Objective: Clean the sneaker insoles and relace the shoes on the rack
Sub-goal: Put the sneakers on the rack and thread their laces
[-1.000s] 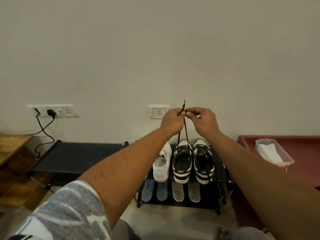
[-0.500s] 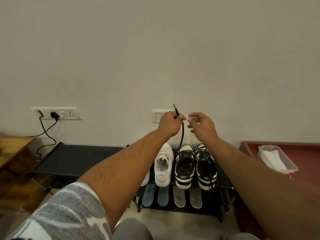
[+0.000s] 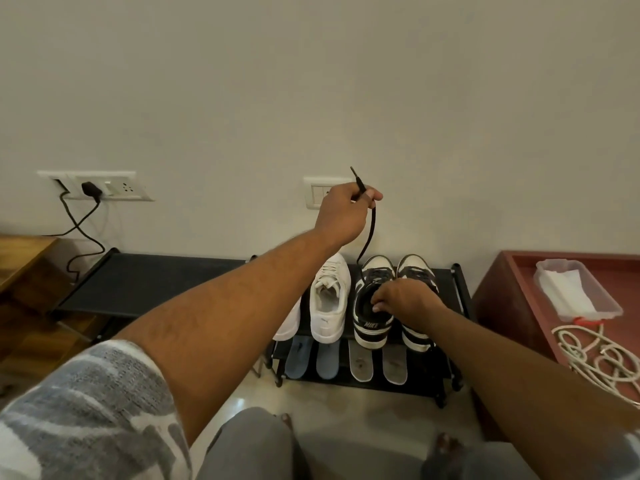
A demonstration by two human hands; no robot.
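While the left hand point(image 3: 343, 216) is raised before the wall, thumb and fingers pinching a black lace point(image 3: 370, 233) just below its tip, the lace hangs down into a black-and-white sneaker point(image 3: 372, 323) on the top shelf of the rack point(image 3: 460, 289). The right hand point(image 3: 405, 299) lies on that sneaker, fingers curled over its tongue at the opening. Top shelf count: two black-and-white sneakers, the second sneaker point(image 3: 414, 268) just beside the first, and two white sneakers point(image 3: 329, 306), one partly hidden by the left forearm. Lower shelf count: four insoles, two blue insoles point(image 3: 327, 360) and two grey insoles point(image 3: 361, 362), lying side by side.
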